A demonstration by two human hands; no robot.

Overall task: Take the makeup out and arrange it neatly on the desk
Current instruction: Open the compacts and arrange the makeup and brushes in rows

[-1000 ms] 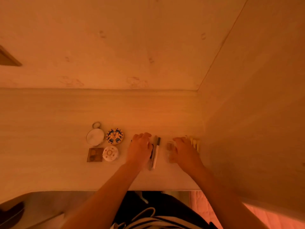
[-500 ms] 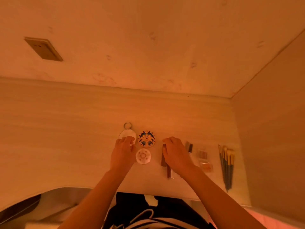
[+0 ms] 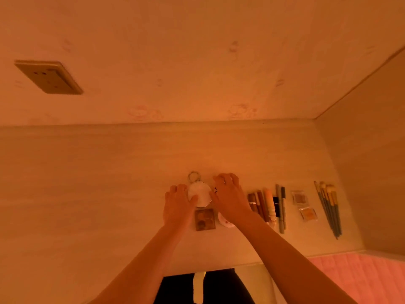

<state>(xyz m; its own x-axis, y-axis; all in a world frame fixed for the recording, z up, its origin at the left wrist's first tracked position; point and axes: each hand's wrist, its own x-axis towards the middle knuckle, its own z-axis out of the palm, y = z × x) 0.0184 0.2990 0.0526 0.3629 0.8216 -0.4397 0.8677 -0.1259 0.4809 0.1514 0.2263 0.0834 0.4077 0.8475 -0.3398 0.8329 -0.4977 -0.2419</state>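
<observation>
Your left hand (image 3: 178,202) curls its fingers against the left rim of the mirror (image 3: 200,194) with the thumb laid on its face, so it holds the mirror. Your right hand (image 3: 230,198) arches over the compact (image 3: 215,189), fingers curled round it so that only a sliver of its pattern shows, and its thumb is against the mirror's right rim. Half a second ago that right hand was on the sticks (image 3: 260,205) and the left covered the palette (image 3: 205,219); both have now shifted to the back pair of this cluster, midway along the desk (image 3: 87,183) and nearer its front edge. The palette lies uncovered just in front of the mirror, with the white compact (image 3: 225,222) beside it, half under your right wrist. Toward the right edge, the sticks, pens (image 3: 281,207), pans (image 3: 299,197) and brushes (image 3: 328,207) lie in parallel rows, hands off them. That side looks settled, so what probably remains is squaring these four pieces into a tidy block.
</observation>
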